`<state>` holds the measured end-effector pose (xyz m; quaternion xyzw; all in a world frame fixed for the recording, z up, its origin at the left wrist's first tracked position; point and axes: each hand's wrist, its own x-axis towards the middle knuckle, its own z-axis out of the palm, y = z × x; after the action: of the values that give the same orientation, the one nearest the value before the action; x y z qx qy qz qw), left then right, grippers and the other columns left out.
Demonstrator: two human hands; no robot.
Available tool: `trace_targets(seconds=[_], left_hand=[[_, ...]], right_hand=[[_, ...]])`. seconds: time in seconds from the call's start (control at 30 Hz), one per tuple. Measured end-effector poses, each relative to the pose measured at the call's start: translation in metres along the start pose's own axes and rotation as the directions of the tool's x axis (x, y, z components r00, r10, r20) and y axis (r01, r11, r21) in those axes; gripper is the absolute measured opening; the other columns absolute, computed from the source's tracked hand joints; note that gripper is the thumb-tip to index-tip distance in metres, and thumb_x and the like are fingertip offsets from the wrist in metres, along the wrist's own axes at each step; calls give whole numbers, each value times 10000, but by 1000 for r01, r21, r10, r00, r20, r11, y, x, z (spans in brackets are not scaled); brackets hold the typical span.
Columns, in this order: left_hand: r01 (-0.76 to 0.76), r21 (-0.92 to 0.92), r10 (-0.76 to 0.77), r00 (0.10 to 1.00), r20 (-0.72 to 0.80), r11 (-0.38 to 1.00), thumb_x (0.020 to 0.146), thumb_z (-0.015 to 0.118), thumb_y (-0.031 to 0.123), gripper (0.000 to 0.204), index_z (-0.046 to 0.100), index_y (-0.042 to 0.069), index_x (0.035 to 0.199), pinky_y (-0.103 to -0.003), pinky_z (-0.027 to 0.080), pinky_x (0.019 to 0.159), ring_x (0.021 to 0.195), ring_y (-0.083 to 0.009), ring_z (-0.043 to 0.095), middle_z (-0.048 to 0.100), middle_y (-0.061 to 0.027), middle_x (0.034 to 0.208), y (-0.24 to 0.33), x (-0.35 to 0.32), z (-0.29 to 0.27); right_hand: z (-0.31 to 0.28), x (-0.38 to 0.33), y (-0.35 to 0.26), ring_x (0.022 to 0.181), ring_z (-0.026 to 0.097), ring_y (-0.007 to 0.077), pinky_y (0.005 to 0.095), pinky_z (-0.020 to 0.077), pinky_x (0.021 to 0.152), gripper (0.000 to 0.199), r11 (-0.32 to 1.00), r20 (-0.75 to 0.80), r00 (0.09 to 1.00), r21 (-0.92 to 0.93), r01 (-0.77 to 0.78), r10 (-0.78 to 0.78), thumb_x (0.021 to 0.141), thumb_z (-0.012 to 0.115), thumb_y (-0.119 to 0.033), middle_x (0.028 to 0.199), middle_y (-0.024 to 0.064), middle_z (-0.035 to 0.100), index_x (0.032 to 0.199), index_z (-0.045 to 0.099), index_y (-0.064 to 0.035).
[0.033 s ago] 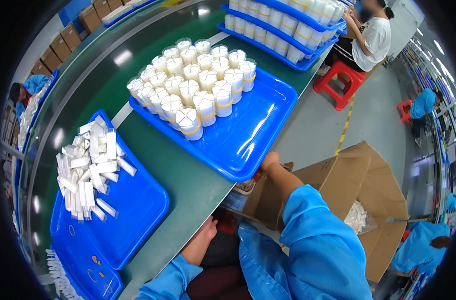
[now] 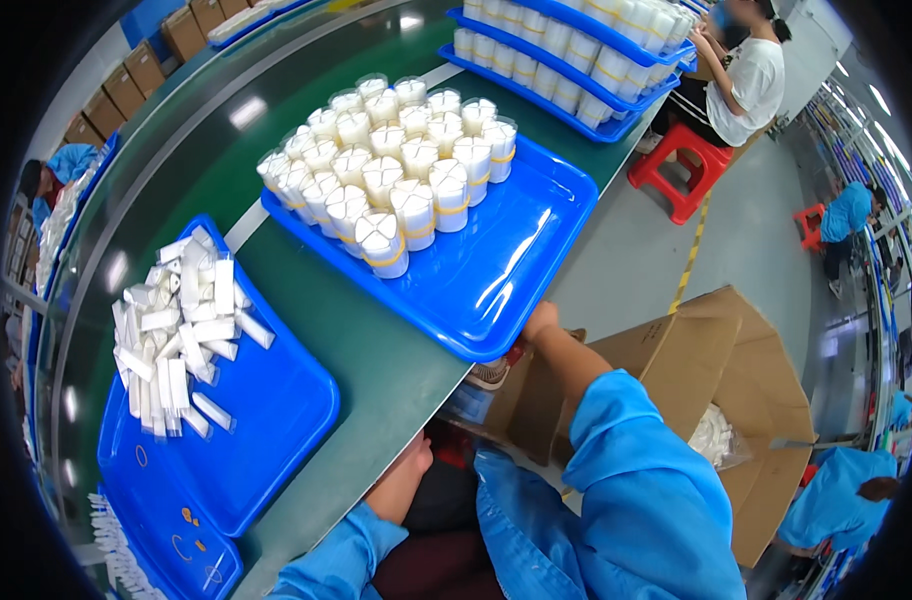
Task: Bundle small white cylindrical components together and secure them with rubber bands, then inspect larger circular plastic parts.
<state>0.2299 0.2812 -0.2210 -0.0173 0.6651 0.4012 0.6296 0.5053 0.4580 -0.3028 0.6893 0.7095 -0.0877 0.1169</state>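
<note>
At lower centre, left hand (image 2: 413, 464); mid-frame, right hand (image 2: 542, 322): we can't tell either's grip. At left, loose white packets (image 2: 176, 345) look still to band; centre, banded bundles (image 2: 382, 175) part-fill a blue tray (image 2: 506, 265); upper right, stacked trays (image 2: 621, 128) seem done.

No text, label, brand, number or sign can be read. Any print on the open cardboard box (image 2: 688, 368) or the brown boxes (image 2: 143, 68) at upper left is too small to make out.
</note>
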Motion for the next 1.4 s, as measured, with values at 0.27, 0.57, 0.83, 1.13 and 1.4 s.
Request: trace_targets(seconds=[0.27,0.57,0.83,1.13,1.4], left_hand=[[44,14,-44,999,5,999,817,592,242,491,403,55,1230,-481,422,876,1072,-343,476,368,-171,1301,14,4,18],[160,167,-194,958,213,973,807,587,234,540,383,50,1272,-500,448,870,1122,-383,477,333,-184,1356,27,-38,44],[88,369,-264,847,460,925,811,402,44,317,465,-65,1102,-481,537,739,912,-373,584,546,-234,1044,27,-76,35],[125,281,-240,873,424,952,802,404,-7,329,420,-41,1129,-486,549,692,915,-362,590,538,-215,1045,21,-104,8],[80,331,-229,869,439,940,830,407,10,322,424,-34,1148,-471,544,706,932,-347,587,537,-195,1094,22,-133,-7]], right_hand=[[-121,-21,25,818,625,331,406,511,722,202,953,-167,944,59,297,-284,671,560,-184,861,144,648,816,679,-110],[-240,-55,78,687,586,374,434,485,652,251,948,-67,951,81,307,-302,732,610,-300,663,177,602,666,626,-58],[-219,-67,90,695,606,328,445,473,666,211,986,-133,981,-104,128,-141,771,604,-287,729,126,626,805,610,-79],[-108,-123,-49,1124,448,255,446,325,917,470,770,307,820,-297,564,-482,810,542,-334,1219,98,491,1209,495,-89],[97,-89,-87,1024,592,268,429,483,788,303,940,423,884,-169,295,-201,797,508,-145,1108,112,619,1064,649,-116]])
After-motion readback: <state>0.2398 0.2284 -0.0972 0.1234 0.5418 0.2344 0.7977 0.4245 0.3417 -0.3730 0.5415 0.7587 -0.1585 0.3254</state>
